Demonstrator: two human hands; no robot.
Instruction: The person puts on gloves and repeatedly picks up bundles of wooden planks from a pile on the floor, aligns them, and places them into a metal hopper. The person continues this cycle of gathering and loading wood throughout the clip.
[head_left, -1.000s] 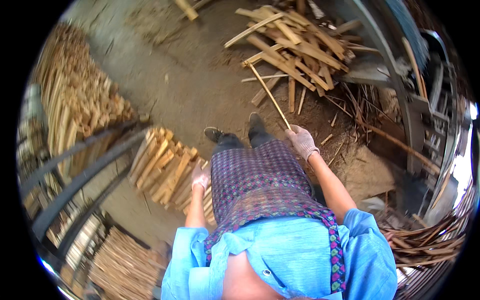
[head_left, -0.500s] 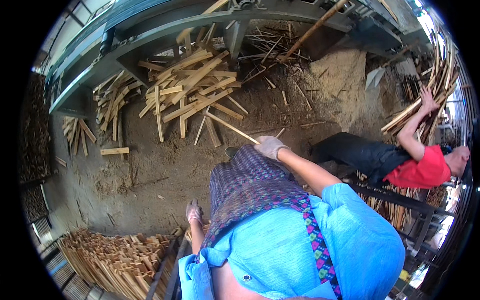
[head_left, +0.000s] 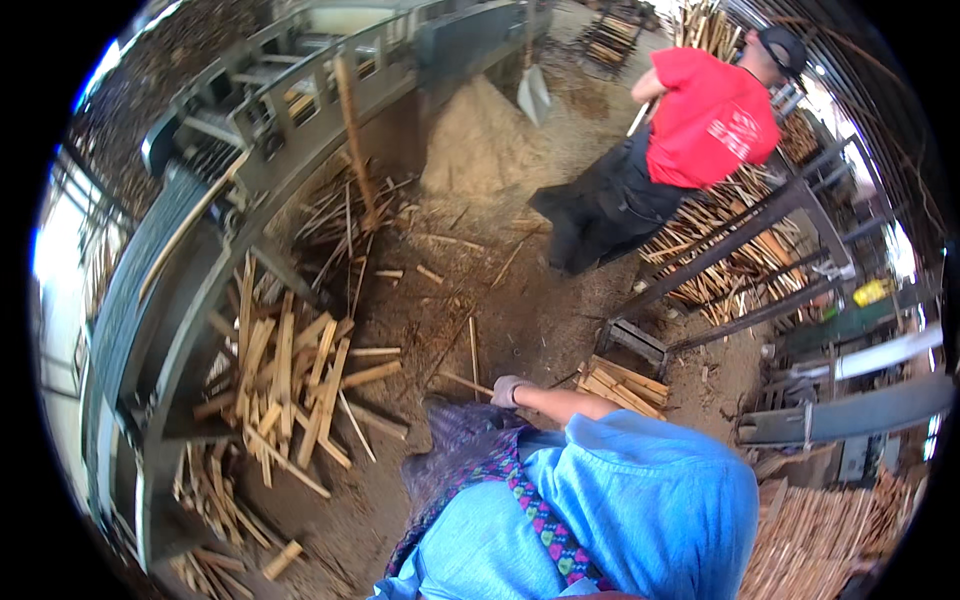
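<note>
A bright-blue, short-collared cloth shirt fills the lower part of the view, crossed by the flower-patterned strap of a dark purple cloth apron. Beyond them, the right hand, in a pale grey knitted glove, has its grip closed around one end of a thin, light-brown wooden stick. The stick points leftward, over the brown, debris-strewn floor. How the left hand's grip stands, I cannot tell.

Near the right forearm lies a small stack of pale, squared wooden pieces. To the left, flat yellowish wooden slats lie crisscrossed in a loose pile, beside a long machine with a grey-green metal frame.

Farther off to the right, a dark metal rack stands by a mass of thin pale sticks. Beside it, a co-worker in a red T-shirt, dark cap and black lower clothing is turned away. Farther still, a tan sawdust heap slopes beside a shovel with a pale grey blade.
</note>
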